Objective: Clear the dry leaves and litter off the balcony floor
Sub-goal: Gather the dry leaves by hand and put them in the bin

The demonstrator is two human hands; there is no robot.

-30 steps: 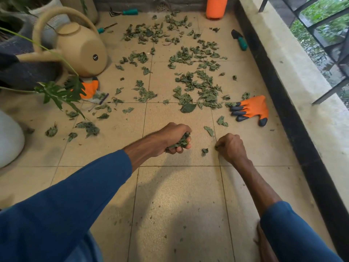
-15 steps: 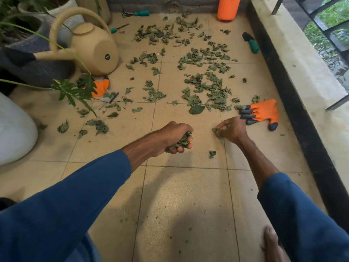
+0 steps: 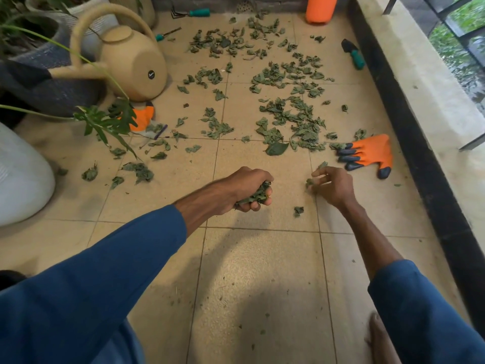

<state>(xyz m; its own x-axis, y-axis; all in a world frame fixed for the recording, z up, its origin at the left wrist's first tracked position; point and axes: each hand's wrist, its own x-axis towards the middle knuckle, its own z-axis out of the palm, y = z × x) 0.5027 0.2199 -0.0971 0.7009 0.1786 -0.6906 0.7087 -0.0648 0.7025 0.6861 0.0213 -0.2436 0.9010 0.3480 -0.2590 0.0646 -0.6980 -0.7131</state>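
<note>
Dry green leaves [image 3: 288, 119] lie scattered over the beige tiled balcony floor [image 3: 257, 279], thickest in the middle and far part. My left hand [image 3: 249, 187] grips a bunch of gathered leaves [image 3: 256, 194] just above the tiles. My right hand [image 3: 332, 186] is a little to its right, fingers curled and pinching a small leaf [image 3: 309, 182] at floor level. A single leaf [image 3: 298, 210] lies between and just below the hands. More leaves [image 3: 139, 172] lie to the left.
An orange and black glove [image 3: 367, 155] lies right of my right hand, by the black kerb [image 3: 409, 143]. A tan watering can [image 3: 131, 64], potted plants [image 3: 47, 85], a white pot [image 3: 21, 177], another orange glove [image 3: 143, 118], green-handled tools [image 3: 354, 55] and an orange container [image 3: 320, 7] ring the floor.
My right hand moved forward from near the single leaf and now pinches a leaf farther out, fingers more spread. My left hand kept its bunch and barely moved.
</note>
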